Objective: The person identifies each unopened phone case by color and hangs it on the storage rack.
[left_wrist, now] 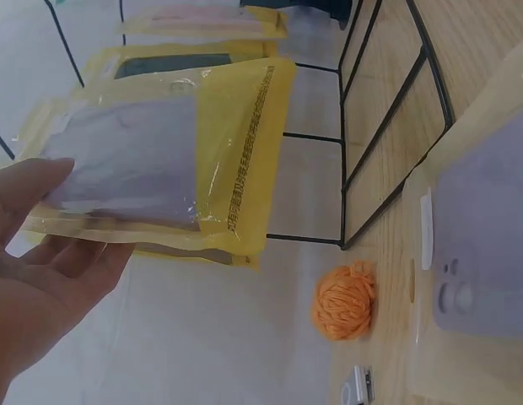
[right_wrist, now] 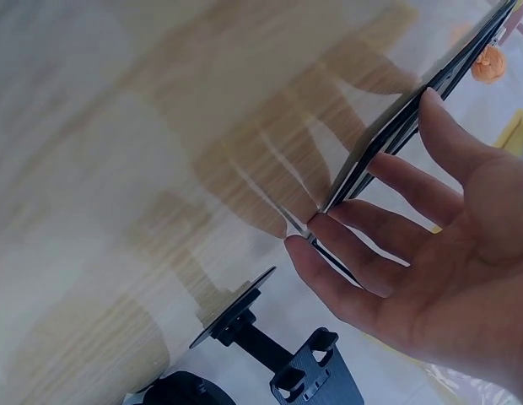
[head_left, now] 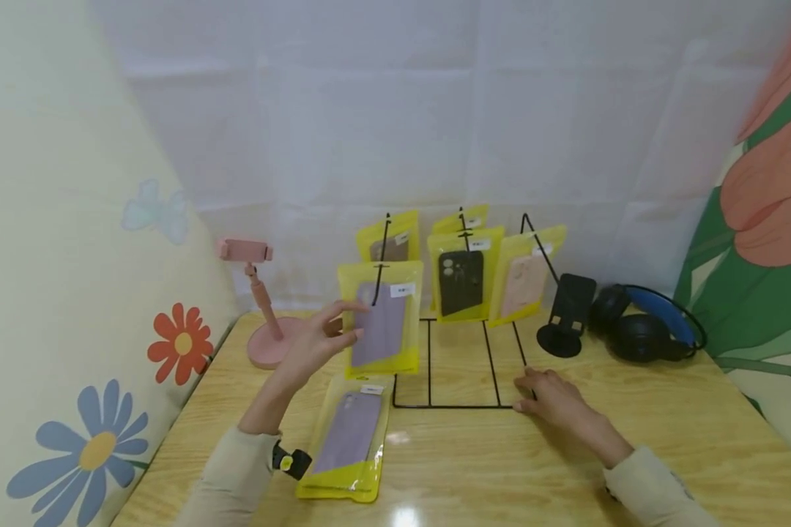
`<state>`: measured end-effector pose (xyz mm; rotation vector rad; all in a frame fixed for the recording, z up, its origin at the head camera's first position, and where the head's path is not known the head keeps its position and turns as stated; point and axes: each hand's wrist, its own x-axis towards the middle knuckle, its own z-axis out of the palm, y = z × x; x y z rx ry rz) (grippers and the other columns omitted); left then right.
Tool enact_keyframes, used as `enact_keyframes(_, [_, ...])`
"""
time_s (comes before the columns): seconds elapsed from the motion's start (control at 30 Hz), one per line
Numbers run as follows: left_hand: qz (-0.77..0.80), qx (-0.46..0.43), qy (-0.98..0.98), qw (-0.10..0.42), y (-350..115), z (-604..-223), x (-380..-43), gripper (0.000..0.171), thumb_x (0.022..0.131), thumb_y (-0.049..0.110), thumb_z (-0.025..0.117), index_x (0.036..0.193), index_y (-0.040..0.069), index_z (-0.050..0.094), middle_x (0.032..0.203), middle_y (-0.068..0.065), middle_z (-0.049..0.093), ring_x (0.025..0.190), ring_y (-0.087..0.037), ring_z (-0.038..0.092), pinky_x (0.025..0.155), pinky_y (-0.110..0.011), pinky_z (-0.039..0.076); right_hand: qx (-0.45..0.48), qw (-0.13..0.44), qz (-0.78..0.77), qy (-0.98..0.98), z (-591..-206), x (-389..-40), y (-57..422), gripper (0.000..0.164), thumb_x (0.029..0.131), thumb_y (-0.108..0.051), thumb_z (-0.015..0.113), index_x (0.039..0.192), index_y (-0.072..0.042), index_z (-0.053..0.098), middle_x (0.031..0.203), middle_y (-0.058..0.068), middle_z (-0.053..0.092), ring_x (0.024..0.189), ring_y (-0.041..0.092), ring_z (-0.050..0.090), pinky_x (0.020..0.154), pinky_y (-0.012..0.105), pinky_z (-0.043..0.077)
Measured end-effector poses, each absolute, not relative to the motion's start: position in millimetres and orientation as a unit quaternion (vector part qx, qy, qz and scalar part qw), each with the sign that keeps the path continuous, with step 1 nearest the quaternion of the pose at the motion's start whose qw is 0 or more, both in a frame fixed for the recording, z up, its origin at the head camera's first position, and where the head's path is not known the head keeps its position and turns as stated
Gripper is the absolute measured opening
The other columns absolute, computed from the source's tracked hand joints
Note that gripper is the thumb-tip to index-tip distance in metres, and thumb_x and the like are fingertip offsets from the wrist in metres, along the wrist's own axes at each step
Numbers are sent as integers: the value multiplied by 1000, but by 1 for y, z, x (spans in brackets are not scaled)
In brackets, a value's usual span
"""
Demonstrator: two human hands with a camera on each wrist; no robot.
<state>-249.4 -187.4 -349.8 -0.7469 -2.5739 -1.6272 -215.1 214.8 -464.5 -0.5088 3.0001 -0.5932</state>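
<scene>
My left hand pinches the left edge of a yellow-and-clear pouch with a purple phone case, its thumb on the front in the left wrist view. That pouch hangs near the front tip of the left hook of a black wire display rack. Low at the table, my right hand holds the front right corner of the rack's base, thumb and fingers around the wire. A similar purple phone case pouch lies on the table beneath my left forearm.
Pouches with a black phone case and a pink phone case hang on the other hooks. A pink phone stand stands left; a black phone stand and headphones stand right. An orange yarn ball sits behind.
</scene>
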Motion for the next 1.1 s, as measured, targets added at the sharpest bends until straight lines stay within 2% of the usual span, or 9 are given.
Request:
enact_keyframes(0.07, [-530,-235,-815,-6,-186,-350,-261,36,94,23,63,130,16,57,148,-6,39,122,-32,51,96,-48,46,-162,20,-191,968,-465,-215,215,45,87,-26,71,124,-3,64,136,30,48,117,49,49,89,62,43])
enact_keyframes(0.17, [-537,-230,-812,-8,-183,-350,-276,36,95,24,63,130,16,56,151,-5,35,135,-36,38,104,-56,36,-160,20,-191,968,-464,-215,214,45,87,-26,72,124,-3,64,137,30,48,118,49,48,89,63,43])
enact_keyframes(0.23, [-541,-225,-810,-12,-181,-348,-283,37,95,24,62,131,16,55,152,-6,35,134,-37,38,104,-57,35,-161,20,-191,968,-463,-215,214,44,86,-26,72,123,-3,64,136,30,48,118,49,48,88,63,44])
enact_keyframes(0.43, [-547,-211,-810,-11,-173,-346,-299,40,96,14,59,135,14,51,149,-8,37,122,-34,51,99,-52,41,-159,20,-195,968,-463,-213,214,44,86,-26,72,122,-2,65,136,31,49,117,50,48,86,64,44])
enact_keyframes(0.67, [-555,-210,-805,12,-173,-350,-310,41,96,13,58,136,11,51,152,-8,36,137,-35,32,110,-57,24,-165,16,-200,966,-464,-211,212,43,86,-24,73,122,-2,65,135,31,49,115,50,49,85,63,44])
enact_keyframes(0.73, [-554,-203,-807,14,-176,-353,-307,41,96,13,57,137,11,51,152,-8,35,138,-36,30,110,-58,23,-168,17,-200,965,-465,-210,211,43,86,-25,72,121,-2,65,135,31,49,115,49,50,85,63,44])
enact_keyframes(0.83, [-541,-181,-821,20,-184,-361,-297,40,97,14,56,137,11,51,151,-10,34,137,-37,32,108,-58,28,-167,20,-200,965,-465,-209,209,43,86,-25,72,122,-2,65,135,31,49,116,50,49,85,64,44])
enact_keyframes(1.0, [-401,-155,-902,39,-191,-391,-265,35,95,10,56,128,-2,54,135,-28,42,125,-47,41,99,-60,38,-165,25,-195,967,-463,-209,210,44,87,-26,71,123,-2,64,137,31,47,117,52,47,85,65,44])
enact_keyframes(1.1, [-287,-140,-947,25,-187,-412,-237,45,93,18,62,128,-8,51,133,-36,41,124,-55,36,94,-66,38,-165,23,-191,967,-460,-209,211,44,87,-26,71,124,-2,64,137,31,47,117,52,47,85,65,44])
